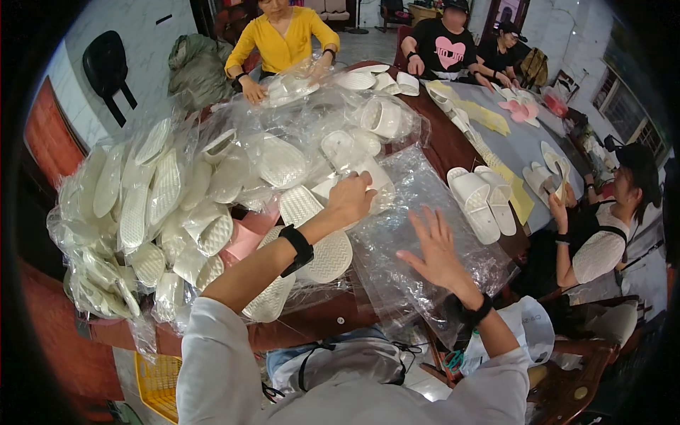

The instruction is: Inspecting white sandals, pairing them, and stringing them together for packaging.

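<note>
My left hand (352, 197) reaches over the pile, its fingers curled onto a white slipper (383, 185) in clear plastic. My right hand (433, 249) is open, fingers spread, over a stack of flat clear plastic bags (407, 230); whether it touches them I cannot tell. Just below my left wrist lie white slippers with patterned soles facing up, one sole (331, 256) near my forearm. A pair of bare white slippers (482, 202) rests right of the bags.
Bagged white slippers (149, 191) heap across the left of the brown table (312, 327). A pink slipper (248, 234) shows among them. A person in yellow (283, 39) handles a bagged pair opposite; other people work at the grey table (489, 145). A yellow basket (157, 382) stands below.
</note>
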`<state>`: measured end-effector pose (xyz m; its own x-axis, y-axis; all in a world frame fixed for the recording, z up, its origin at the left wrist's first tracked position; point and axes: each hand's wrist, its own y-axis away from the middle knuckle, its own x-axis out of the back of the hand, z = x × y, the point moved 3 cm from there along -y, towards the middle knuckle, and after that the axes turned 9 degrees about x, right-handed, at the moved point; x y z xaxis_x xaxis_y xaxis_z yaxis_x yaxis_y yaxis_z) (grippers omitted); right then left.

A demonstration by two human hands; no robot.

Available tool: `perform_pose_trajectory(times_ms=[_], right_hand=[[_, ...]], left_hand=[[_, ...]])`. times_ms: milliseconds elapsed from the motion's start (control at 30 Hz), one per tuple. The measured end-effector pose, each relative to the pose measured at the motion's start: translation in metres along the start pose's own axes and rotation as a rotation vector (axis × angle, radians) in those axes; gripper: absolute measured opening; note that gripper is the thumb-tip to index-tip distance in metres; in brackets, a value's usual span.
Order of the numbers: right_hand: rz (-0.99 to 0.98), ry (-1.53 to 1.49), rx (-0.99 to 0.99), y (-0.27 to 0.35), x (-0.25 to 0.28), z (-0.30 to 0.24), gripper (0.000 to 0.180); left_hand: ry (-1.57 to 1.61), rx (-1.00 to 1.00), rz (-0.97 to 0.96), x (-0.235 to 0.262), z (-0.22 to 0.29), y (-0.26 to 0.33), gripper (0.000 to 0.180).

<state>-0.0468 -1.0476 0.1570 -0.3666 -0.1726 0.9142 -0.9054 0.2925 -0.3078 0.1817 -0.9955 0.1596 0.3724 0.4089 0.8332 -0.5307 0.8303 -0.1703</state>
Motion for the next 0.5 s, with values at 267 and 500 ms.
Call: perform_pose_trajectory(times_ms=[267, 500], right_hand=[[-0.384, -0.025, -0.138, 0.009, -0.034, 0.026, 0.077], [-0.481, 0.043, -0.204, 0.032, -0.026, 0.030, 0.077]], left_hand=[[-0.312, -0.023, 0.117, 0.017, -0.017, 0.004, 0.060], [-0.516, 0.047, 0.056, 0.011, -0.022, -0.004, 0.059]])
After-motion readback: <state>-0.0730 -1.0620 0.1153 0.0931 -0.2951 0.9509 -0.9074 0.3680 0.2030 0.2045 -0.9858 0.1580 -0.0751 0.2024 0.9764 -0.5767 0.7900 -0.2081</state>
